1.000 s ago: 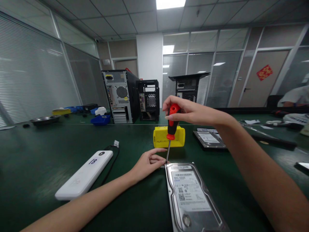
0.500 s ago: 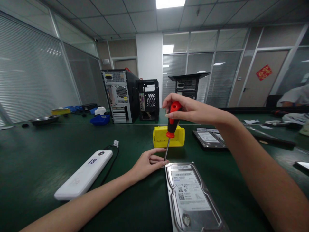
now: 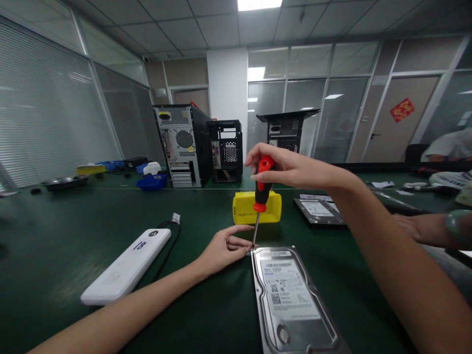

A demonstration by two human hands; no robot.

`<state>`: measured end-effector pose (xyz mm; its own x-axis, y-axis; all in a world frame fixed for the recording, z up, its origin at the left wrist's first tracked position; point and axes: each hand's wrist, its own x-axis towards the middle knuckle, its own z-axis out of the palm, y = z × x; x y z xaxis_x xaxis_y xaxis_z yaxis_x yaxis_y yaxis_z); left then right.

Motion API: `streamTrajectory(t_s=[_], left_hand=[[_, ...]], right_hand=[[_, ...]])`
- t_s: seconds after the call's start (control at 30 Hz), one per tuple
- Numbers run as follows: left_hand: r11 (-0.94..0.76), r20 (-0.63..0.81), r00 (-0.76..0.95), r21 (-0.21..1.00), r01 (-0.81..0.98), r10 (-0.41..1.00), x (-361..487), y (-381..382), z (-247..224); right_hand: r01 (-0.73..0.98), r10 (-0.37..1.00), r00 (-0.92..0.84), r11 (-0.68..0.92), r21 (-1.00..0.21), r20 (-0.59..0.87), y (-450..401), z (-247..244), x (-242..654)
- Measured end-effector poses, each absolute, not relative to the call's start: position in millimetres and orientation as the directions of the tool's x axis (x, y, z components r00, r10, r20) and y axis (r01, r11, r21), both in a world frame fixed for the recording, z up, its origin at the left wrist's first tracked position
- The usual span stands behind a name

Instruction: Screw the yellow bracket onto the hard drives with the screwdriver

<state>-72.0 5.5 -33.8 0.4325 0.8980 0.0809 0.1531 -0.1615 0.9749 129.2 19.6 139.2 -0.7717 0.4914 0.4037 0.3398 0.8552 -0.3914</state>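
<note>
A red-and-black screwdriver (image 3: 262,196) stands almost upright in my right hand (image 3: 285,164), its handle wrapped by my fingers. Its shaft runs down to the near-left top corner of a silver hard drive (image 3: 273,329), which lies label-up on the table. My left hand (image 3: 226,246) rests on the table beside that corner. Its thumb and middle finger close in around the screwdriver tip, while the index finger reaches out behind the shaft. Whatever lies between those fingertips is too small to make out. Just behind the shaft sits a yellow bin (image 3: 243,209).
To the left lies a white power bank (image 3: 127,268) with a black cable. A second hard drive (image 3: 319,211) is at the right, near another person's hand (image 3: 416,226). Computer cases (image 3: 184,147) and a blue bin (image 3: 152,182) stand farther back on the green table (image 3: 199,206).
Another person's hand with a bracelet has come in from the right, over the table. My hands, the screwdriver and the hard drive stay nearly where they were.
</note>
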Motion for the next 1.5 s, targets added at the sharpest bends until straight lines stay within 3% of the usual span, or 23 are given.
streamTrajectory(t_s=[0.97,1.2,1.4,1.5], left_hand=[[-0.197,0.103,0.427,0.964,0.181,0.898,-72.8,5.5,-37.4],[-0.223,0.130,0.436,0.960,0.170,0.891,-74.2,6.0,-37.0],[-0.209,0.118,0.434,0.964,0.167,0.893,-73.5,4.4,-35.3],[-0.198,0.103,0.426,0.963,0.184,0.899,-71.5,3.8,-33.2]], right_hand=[[0.372,0.504,-0.756,0.856,-0.360,0.418,18.1,137.4,125.6],[0.346,0.512,-0.760,0.840,-0.418,0.400,17.8,138.0,124.9],[0.365,0.475,-0.726,0.879,-0.307,0.497,20.1,131.0,112.0],[0.334,0.466,-0.688,0.884,-0.327,0.557,21.4,126.9,104.7]])
